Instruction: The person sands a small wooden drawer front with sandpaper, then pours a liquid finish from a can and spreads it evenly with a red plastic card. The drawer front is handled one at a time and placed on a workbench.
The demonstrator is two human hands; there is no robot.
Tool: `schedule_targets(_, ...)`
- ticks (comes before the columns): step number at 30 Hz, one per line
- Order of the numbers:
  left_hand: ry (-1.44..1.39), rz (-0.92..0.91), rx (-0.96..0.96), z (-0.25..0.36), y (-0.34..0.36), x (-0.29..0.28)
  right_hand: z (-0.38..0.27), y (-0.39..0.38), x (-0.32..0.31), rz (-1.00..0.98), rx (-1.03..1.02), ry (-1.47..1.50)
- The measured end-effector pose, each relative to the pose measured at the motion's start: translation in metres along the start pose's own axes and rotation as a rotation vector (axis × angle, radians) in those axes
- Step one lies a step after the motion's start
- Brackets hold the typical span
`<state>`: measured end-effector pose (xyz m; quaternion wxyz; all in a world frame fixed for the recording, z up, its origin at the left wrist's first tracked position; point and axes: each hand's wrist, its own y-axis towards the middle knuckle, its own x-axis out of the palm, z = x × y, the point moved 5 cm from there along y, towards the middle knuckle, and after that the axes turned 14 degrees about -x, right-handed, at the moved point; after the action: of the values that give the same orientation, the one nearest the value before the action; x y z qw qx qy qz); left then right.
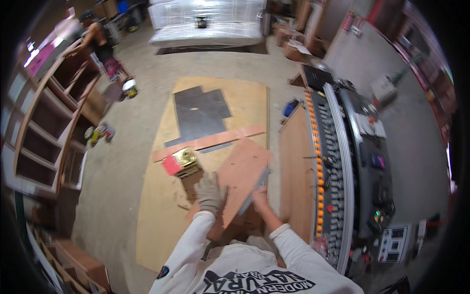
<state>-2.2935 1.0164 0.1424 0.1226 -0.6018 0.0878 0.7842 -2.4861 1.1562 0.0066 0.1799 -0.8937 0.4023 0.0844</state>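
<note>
A reddish-brown thin wood panel [237,171] lies in front of me on a large pale plywood sheet [161,215]. My left hand [208,194], in a grey work glove, rests on the panel's left side with its fingers stretched out. My bare right hand [260,197] is closed at the panel's right edge around a narrow grey strip [264,177], which runs along that edge. The exact grip is blurred. Just beyond my left hand stands a gold metal can [185,160] with a red side.
Farther up the sheet lie a dark grey flat piece [198,111] and a long reddish strip [210,142]. A machine with a row of orange rollers [317,166] stands at right. At left, a person [100,46] leans by a wooden shelf unit [51,117]. A plastic-wrapped stack [208,29] sits beyond.
</note>
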Motion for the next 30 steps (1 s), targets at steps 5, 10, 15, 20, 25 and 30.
schedule_targets(5, -0.039, -0.034, -0.016, 0.009, 0.002, -0.006, -0.008, 0.023, 0.015, 0.021, -0.064, 0.14)
schedule_targets(10, -0.02, -0.069, 0.015, 0.013, 0.009, -0.014, -0.04, 0.174, -0.047, 0.15, -0.12, -0.017)
schedule_targets(15, -0.022, -0.066, -0.011, 0.001, 0.01, -0.021, -0.126, 0.234, -0.115, 0.186, -0.692, -0.323)
schedule_targets(20, -0.045, -0.126, -0.023, -0.012, 0.01, -0.006, -0.146, 0.231, -0.104, -0.364, -0.486, -0.865)
schedule_targets(25, -0.004, 0.203, -0.005, 0.003, 0.019, 0.007, -0.142, 0.199, -0.068, -0.502, -0.444, -0.668)
schedule_targets(30, -0.204, -0.204, -0.209, 0.032, 0.054, 0.023, -0.14, 0.185, -0.047, -0.536, -0.5, -0.632)
